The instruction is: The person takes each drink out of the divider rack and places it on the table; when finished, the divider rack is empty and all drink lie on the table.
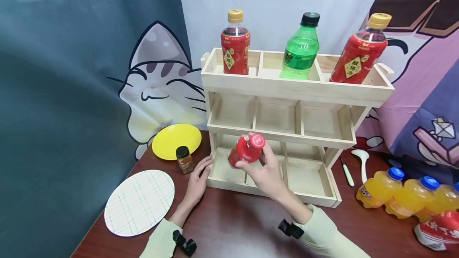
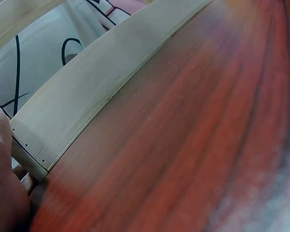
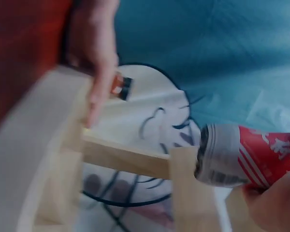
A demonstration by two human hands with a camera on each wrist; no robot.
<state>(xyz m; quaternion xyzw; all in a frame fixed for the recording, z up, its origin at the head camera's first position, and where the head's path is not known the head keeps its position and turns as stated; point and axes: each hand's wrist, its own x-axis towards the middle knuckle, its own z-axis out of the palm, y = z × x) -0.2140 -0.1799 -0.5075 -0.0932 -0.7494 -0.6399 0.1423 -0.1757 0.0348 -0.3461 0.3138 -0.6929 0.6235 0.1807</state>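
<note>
My right hand (image 1: 267, 174) grips a small red bottle (image 1: 244, 149) with a red cap, tilted in front of the lower tiers of a wooden three-tier rack (image 1: 297, 92). In the right wrist view the same bottle (image 3: 227, 153) shows a red and silver-white side with white lettering. At the rack's lower left corner, my left hand (image 1: 198, 180) touches the side with its fingers mostly straight. The left wrist view shows the rack's bottom board (image 2: 96, 72) beside that hand (image 2: 5, 179); part of the hand lies out of frame.
On the top tier stand two red drink bottles (image 1: 235, 47) (image 1: 360, 57) and a green bottle (image 1: 301, 47). Left lie a yellow plate (image 1: 173, 140), a spice jar (image 1: 184, 160) and a white checked plate (image 1: 140, 202). Right are orange drinks (image 1: 380, 188), a ladle (image 1: 363, 162), a knife (image 1: 348, 174) and a red-white package (image 1: 439, 232).
</note>
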